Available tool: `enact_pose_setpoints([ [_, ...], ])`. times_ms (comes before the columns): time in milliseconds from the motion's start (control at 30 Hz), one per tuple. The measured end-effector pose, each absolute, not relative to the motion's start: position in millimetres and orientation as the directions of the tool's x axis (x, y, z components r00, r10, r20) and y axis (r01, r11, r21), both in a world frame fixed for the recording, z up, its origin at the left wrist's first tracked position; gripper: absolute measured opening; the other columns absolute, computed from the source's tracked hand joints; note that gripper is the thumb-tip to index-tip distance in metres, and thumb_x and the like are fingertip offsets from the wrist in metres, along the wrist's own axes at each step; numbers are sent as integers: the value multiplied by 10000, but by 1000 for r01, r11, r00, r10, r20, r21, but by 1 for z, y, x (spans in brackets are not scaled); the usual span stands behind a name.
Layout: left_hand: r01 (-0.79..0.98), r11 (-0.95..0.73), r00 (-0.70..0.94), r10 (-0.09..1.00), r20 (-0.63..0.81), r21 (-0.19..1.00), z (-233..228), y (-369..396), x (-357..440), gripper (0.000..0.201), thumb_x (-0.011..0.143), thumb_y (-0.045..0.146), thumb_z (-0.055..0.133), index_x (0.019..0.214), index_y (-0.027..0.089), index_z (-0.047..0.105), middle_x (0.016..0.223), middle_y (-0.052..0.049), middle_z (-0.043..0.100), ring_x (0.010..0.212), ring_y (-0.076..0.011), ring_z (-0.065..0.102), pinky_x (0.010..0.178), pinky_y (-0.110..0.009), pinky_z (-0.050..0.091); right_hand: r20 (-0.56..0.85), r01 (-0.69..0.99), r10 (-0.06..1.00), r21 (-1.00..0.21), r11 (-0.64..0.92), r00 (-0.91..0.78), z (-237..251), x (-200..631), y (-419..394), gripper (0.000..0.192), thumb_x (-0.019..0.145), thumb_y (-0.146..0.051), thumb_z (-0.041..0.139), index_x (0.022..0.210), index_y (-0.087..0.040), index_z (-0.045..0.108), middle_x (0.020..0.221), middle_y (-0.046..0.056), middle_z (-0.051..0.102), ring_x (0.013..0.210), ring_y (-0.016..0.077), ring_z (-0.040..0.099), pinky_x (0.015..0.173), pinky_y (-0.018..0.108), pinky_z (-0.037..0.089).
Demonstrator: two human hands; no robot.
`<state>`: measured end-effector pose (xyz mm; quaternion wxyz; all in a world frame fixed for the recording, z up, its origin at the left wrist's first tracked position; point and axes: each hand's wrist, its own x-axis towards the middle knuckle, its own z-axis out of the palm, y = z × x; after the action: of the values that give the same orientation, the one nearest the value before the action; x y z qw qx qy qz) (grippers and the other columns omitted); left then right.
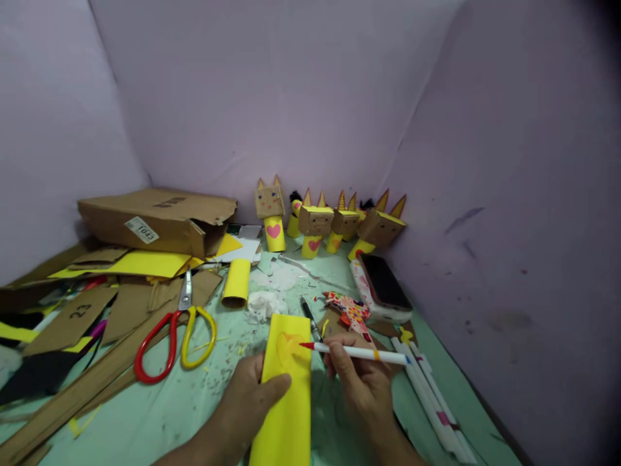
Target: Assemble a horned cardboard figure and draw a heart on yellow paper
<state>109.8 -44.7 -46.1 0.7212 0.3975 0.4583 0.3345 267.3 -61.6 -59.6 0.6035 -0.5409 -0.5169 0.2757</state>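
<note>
My left hand (252, 395) grips a folded strip of yellow paper (291, 408) by its left side, thumb on top. Near the strip's far end an orange heart outline (286, 349) is drawn, partly coloured in. In my right hand (361, 382) is a white felt-tip marker (359, 352) with a red tip and a blue far end. Its red tip points left and is at the right side of the heart; whether it touches the paper I cannot tell. Beyond the strip are a crumpled white tissue (266, 305), a yellow paper tube (237, 283) and a black pen (310, 317).
Scissors (177, 330) with red and yellow handles lie at left, beside cardboard scraps (140, 304) and a cardboard box (160, 220). Several paper-tube figures with cardboard heads (316, 223) stand along the back wall. A phone (385, 281) and several markers (436, 401) are at right.
</note>
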Motion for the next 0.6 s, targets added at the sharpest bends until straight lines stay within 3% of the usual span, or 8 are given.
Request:
enact_pose_setpoints([
  [167,-115,452,352,851,-389,885,-47,-44,110,203,650,223,621,813,104,635,662,-51,690,560,-163,618,526,-246,471,380,320,870,-905,280,313,-65,268,-64,137,783,-293,583,770,-187,668,645,34,618,601,167,560,517,258,427],
  [467,-47,454,305,855,-420,890,-42,-45,111,224,629,234,605,805,97,602,667,-62,679,572,-173,606,536,-264,468,398,394,895,-869,297,201,-57,265,-61,153,820,-250,545,863,-190,680,759,42,661,636,161,596,545,246,478],
  [600,-32,419,286,874,-393,908,-41,-46,111,232,610,263,615,776,103,595,654,-53,666,571,-173,596,527,-263,463,458,425,879,-827,369,129,-50,261,-63,127,816,-207,541,807,-182,666,647,12,634,553,137,564,516,231,463],
])
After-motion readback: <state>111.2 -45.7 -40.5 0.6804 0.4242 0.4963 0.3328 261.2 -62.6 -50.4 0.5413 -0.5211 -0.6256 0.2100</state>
